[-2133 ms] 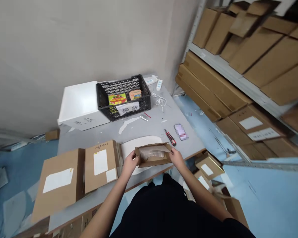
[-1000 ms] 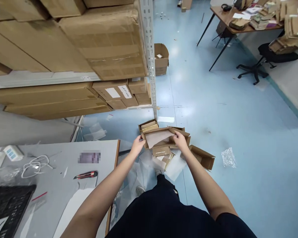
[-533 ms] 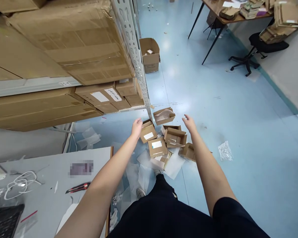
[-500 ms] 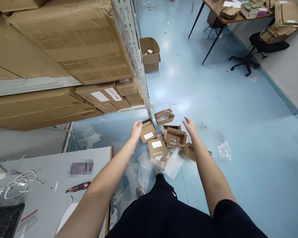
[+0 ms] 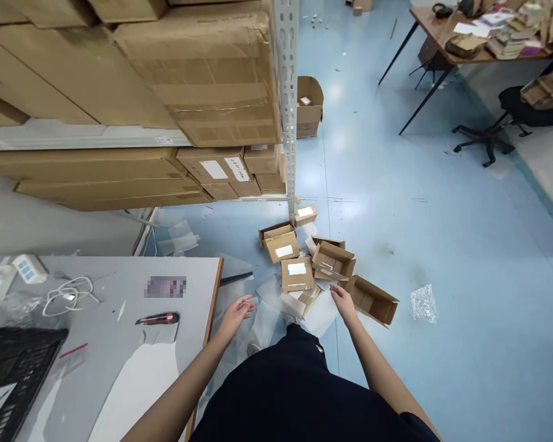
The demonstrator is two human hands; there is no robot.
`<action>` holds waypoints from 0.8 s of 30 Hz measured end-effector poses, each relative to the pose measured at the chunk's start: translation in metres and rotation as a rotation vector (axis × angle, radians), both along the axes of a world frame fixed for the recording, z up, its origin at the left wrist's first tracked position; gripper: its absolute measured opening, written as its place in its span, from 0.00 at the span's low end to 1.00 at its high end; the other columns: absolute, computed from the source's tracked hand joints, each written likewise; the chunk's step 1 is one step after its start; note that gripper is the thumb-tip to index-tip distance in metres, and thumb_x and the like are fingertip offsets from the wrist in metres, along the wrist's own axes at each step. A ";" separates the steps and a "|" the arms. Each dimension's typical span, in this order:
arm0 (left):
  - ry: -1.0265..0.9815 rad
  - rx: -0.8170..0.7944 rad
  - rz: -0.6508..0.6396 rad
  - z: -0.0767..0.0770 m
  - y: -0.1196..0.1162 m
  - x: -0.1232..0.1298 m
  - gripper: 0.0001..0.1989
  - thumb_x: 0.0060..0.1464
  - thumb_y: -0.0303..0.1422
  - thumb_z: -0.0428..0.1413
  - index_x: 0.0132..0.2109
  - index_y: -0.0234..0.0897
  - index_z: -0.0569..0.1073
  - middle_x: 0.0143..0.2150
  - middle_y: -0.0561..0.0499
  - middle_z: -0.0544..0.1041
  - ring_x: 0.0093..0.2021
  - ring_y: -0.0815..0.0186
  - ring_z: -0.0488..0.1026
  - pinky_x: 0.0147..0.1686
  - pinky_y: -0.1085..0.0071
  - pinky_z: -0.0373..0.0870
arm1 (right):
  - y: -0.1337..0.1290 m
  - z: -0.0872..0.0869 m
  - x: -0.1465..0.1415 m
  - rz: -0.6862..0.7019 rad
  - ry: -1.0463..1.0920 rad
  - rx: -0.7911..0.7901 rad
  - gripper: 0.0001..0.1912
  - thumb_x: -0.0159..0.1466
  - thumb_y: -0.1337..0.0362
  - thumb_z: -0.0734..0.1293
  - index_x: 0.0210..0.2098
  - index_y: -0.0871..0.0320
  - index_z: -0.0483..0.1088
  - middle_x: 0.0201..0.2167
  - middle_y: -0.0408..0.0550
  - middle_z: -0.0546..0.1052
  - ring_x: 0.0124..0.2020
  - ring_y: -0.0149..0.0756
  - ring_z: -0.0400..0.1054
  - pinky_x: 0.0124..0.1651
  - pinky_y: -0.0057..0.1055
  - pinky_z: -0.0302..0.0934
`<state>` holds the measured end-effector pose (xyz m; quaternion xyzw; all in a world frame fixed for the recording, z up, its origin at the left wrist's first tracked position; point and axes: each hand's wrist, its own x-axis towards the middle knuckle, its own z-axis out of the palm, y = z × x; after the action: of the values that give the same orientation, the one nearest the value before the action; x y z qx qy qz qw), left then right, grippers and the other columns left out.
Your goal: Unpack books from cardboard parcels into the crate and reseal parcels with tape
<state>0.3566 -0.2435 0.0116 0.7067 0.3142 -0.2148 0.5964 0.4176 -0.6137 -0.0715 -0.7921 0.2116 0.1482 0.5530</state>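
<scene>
My left hand (image 5: 236,314) hovers in front of the grey table's right edge, its fingers apart and nothing in them. To the right, my right hand (image 5: 343,302) is held out empty, fingers stretched. Its nearest thing is an open cardboard box (image 5: 371,299) on the floor; I cannot tell whether they touch. Around there lie another open box (image 5: 333,260), a box with a white label (image 5: 297,275), a part-open labelled box (image 5: 282,243) and a small box (image 5: 305,215) by the shelf post. Sheets of translucent wrapping (image 5: 267,316) lie underneath and beside them.
Left stands a metal shelf (image 5: 289,92) loaded with cartons. The grey table (image 5: 198,276) carries a utility knife (image 5: 159,318), a white cable (image 5: 74,296) and a black crate (image 5: 23,374). Bubble wrap (image 5: 424,303) lies right; a desk (image 5: 431,27) and office chair (image 5: 483,138) stand behind.
Both hands have come down and back towards my body. The small box by the shelf post, open side showing before, now shows a white label. The view has shifted left.
</scene>
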 end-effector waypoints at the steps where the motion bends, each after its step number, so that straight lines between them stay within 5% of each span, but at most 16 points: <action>1: -0.004 -0.001 0.016 0.002 0.004 -0.008 0.29 0.48 0.51 0.58 0.51 0.35 0.73 0.45 0.40 0.79 0.47 0.55 0.77 0.44 0.61 0.74 | 0.008 0.003 0.000 0.032 -0.007 0.012 0.14 0.53 0.61 0.64 0.36 0.56 0.78 0.39 0.53 0.82 0.45 0.48 0.76 0.53 0.49 0.66; 8: -0.064 -0.003 0.283 0.011 0.031 -0.068 0.34 0.43 0.56 0.59 0.51 0.36 0.72 0.46 0.39 0.79 0.48 0.54 0.77 0.45 0.60 0.74 | 0.080 0.028 0.028 0.325 -0.093 0.091 0.17 0.56 0.57 0.64 0.41 0.56 0.77 0.46 0.53 0.80 0.49 0.45 0.74 0.58 0.46 0.63; 14: -0.137 -0.011 0.600 0.026 0.055 -0.148 0.30 0.45 0.50 0.60 0.51 0.35 0.72 0.46 0.41 0.79 0.47 0.55 0.77 0.45 0.60 0.74 | 0.167 0.045 0.035 0.641 -0.156 0.158 0.22 0.60 0.52 0.63 0.46 0.59 0.76 0.49 0.57 0.79 0.52 0.46 0.73 0.58 0.45 0.62; 19: -0.204 -0.003 0.862 0.036 0.067 -0.238 0.26 0.48 0.46 0.58 0.51 0.35 0.73 0.47 0.41 0.78 0.48 0.56 0.77 0.45 0.60 0.73 | 0.247 0.054 0.000 0.910 -0.147 0.261 0.25 0.58 0.48 0.65 0.47 0.57 0.75 0.49 0.57 0.79 0.51 0.47 0.73 0.57 0.47 0.63; 24: -0.265 -0.003 1.143 0.037 0.070 -0.335 0.26 0.47 0.44 0.59 0.51 0.34 0.72 0.48 0.40 0.78 0.48 0.56 0.77 0.46 0.61 0.73 | 0.327 0.068 -0.071 1.129 -0.094 0.298 0.29 0.54 0.43 0.67 0.45 0.58 0.76 0.47 0.60 0.79 0.51 0.51 0.73 0.54 0.48 0.65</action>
<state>0.0219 -0.1732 0.0484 0.4450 0.5680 0.2308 0.6527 0.3462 -0.2866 -0.0031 -0.7016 -0.2911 0.4127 0.5026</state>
